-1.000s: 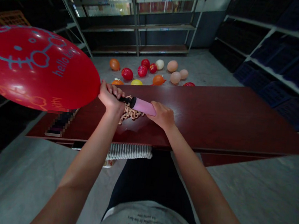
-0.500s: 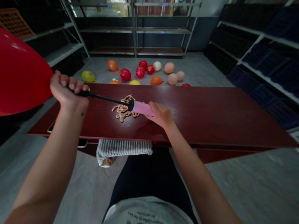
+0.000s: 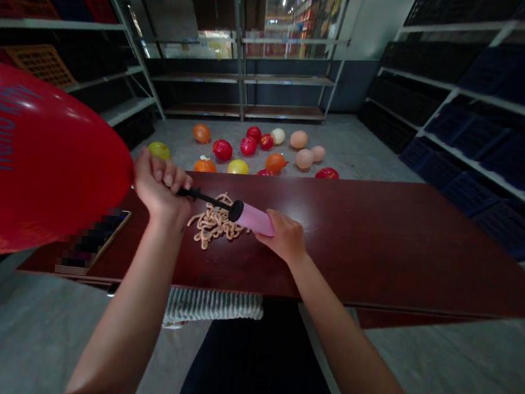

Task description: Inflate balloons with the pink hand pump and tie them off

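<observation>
My left hand (image 3: 162,185) is closed around the black end of a balloon pump, at the neck of a large inflated red balloon (image 3: 43,165) with blue lettering. The balloon fills the left side of the view and is cut off by its edge. A thin black rod runs from this hand into the black cap of the pump's pink barrel (image 3: 256,219). Wrapped round the barrel's other end is my right hand (image 3: 286,238). Beneath the pump, a tangled heap of beige, string-like pieces (image 3: 214,223) lies on the dark red table (image 3: 381,236).
A phone-like device (image 3: 101,239), partly blurred, lies at the table's left end. Striped grey cloth (image 3: 214,308) hangs under the near edge. Several balloons (image 3: 223,149) rest on the floor beyond. Shelves with crates (image 3: 468,138) flank both sides; a metal rack (image 3: 242,81) stands behind.
My hands have come closer together, and less of the black rod shows outside the pink barrel. The view has tilted upward, and the red balloon sits farther right and lower in it.
</observation>
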A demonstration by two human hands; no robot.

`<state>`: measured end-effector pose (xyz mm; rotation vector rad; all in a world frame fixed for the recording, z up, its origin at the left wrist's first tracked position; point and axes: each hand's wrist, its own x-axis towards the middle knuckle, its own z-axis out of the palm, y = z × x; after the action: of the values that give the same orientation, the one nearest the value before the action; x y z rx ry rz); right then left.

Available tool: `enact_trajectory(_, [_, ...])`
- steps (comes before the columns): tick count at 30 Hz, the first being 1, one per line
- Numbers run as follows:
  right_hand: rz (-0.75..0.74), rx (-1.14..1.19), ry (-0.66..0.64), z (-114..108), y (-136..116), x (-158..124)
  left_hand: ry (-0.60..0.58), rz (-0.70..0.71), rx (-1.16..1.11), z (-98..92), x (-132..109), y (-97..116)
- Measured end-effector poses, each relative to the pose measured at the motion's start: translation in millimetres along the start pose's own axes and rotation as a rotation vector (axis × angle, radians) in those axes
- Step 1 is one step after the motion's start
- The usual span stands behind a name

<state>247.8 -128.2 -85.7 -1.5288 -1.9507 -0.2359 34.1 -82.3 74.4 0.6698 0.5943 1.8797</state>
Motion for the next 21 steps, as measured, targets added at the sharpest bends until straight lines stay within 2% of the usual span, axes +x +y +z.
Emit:
enact_trajectory(6, [0.029,-0.036,0.054,4,2,0,0.015,-0.090,-0.042,9.2,-14,-69])
enact_trajectory(9, [0.046,-0.071,0.068,4,2,0,0.051,-0.121,-0.062,8.5,-16,-86])
enact_trajectory(13, [0.041,-0.087,0.056,5,1,1,0.071,-0.167,-0.082,-1.6,-10,-87])
enact_trajectory(21, [-0.033,-0.128,-0.026,5,-7,-1,0.247,-0.297,-0.113,-33.4,4,-70])
